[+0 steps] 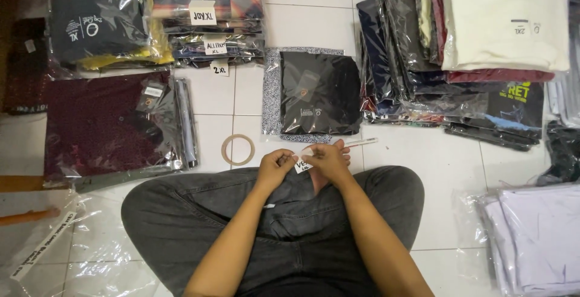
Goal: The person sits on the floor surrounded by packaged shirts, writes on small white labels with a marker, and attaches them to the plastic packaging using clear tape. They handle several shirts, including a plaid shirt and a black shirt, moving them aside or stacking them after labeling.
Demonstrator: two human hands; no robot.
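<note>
I sit cross-legged on a white tiled floor in dark grey trousers [199, 212]. My left hand [275, 167] and my right hand [328, 160] meet in front of my lap, both pinching a small white paper label [302, 165] with handwriting on it. Just beyond my hands lies a black folded garment in a clear plastic bag [317, 92]. A white pen [361, 143] rests on the floor near my right hand. A roll of tape [238, 150] lies on the tiles to the left of my hands.
Stacks of bagged folded clothes ring me: a dark red one [109, 125] at left, plaid and dark stacks [205, 19] at the back left, a tall pile [459, 49] at the back right, white garments [538, 236] at right. Loose clear plastic [72, 242] lies at lower left.
</note>
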